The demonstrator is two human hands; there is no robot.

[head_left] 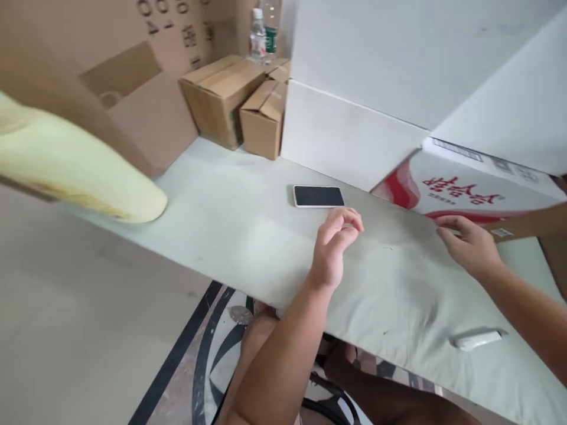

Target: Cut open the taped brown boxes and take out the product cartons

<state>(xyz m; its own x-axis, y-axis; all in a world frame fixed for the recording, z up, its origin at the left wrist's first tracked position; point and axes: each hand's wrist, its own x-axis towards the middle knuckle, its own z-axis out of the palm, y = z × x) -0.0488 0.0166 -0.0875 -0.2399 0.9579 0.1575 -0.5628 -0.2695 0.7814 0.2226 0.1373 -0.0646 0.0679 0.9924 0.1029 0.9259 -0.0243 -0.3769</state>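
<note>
My left hand [334,245] hovers over the middle of the cloth-covered table [248,224], its fingers loosely curled and a gap showing between thumb and fingers. Just beyond it a phone [319,196] with a dark screen lies flat. To the right, my right hand [472,245] is held beside a white and red carton [465,183], thumb and forefinger slightly apart. Nothing shows in either hand. A short thin thread [388,248] lies on the cloth between them. Near the front edge, below my right hand, rests a small slim white object [478,340] whose kind is unclear.
Brown cardboard boxes [221,88] stand at the back left, with plastic bottles [258,38] behind. Large white boxes [349,130] wall the back. A pale yellow rounded thing [88,165] juts in from the left. Brown cardboard [531,221] borders the right.
</note>
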